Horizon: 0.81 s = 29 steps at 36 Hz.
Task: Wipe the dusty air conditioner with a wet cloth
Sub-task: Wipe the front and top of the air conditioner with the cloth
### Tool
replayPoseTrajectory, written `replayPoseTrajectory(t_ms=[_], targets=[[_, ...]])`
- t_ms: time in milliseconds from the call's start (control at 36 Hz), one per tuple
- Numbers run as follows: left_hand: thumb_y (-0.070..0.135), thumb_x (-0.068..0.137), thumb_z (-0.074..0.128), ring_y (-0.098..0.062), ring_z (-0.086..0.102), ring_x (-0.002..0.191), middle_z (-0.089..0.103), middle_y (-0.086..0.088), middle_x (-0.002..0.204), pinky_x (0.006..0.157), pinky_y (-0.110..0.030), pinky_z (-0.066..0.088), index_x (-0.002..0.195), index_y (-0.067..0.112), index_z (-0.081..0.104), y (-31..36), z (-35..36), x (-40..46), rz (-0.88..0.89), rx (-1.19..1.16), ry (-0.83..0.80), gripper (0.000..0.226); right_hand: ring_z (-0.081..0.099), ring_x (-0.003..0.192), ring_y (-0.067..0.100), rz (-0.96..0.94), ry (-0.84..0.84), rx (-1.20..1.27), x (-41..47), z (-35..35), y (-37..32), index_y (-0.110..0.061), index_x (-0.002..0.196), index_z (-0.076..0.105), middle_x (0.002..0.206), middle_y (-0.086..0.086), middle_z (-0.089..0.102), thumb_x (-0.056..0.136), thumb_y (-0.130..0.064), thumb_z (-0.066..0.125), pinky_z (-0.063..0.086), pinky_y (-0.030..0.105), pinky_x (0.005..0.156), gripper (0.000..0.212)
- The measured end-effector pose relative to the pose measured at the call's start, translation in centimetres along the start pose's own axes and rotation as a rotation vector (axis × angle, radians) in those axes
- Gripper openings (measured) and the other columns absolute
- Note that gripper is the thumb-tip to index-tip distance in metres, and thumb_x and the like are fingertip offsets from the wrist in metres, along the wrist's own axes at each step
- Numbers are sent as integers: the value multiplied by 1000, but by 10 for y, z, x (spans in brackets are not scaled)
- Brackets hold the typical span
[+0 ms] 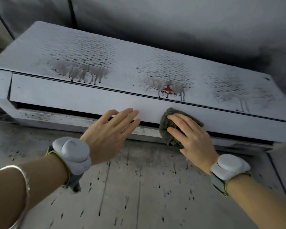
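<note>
A white wall-mounted air conditioner [73, 90] fills the upper half of the view, its top panel streaked with grey dust and drip marks around a red logo [168, 89]. My right hand [191, 134] presses a bunched grey-green cloth [165, 121] against the lower front flap, fingers curled over it. My left hand [109, 129] lies flat with straight fingers on the same flap, just left of the cloth, over the dark outlet slot.
Below the unit the wall [139, 187] is grey and speckled with dark drip stains. A dark pipe or cable [73, 12] runs up the wall behind the unit's left end. Both wrists wear white sensor bands.
</note>
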State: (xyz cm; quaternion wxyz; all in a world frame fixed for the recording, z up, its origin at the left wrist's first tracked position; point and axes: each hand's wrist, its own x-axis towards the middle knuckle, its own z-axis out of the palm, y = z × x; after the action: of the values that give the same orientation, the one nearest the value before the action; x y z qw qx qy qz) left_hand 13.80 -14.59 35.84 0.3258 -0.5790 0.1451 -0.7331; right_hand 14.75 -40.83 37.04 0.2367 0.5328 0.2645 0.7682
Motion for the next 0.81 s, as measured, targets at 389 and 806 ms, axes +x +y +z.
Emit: replayPoseTrajectory(t_ms=[389,806], targets=[[21,85,29,-32,42,129,41,-17,144,94,-43,30,136,2,45,89,4,85,-32,-38,83,57,42,120,28,74,-74,-25,-95,-17,102,-3,95,68,129,11,43,41,6,82,52,39,84,56],[20,82,45,-33,37,130,38,-18,146,95,-46,32,135,2,44,120,21,114,-113,-10,191,56,37,120,32,234,-106,-148,-174,-26,174,-1,86,62,129,12,39,35,13,84,44,47,91,57]])
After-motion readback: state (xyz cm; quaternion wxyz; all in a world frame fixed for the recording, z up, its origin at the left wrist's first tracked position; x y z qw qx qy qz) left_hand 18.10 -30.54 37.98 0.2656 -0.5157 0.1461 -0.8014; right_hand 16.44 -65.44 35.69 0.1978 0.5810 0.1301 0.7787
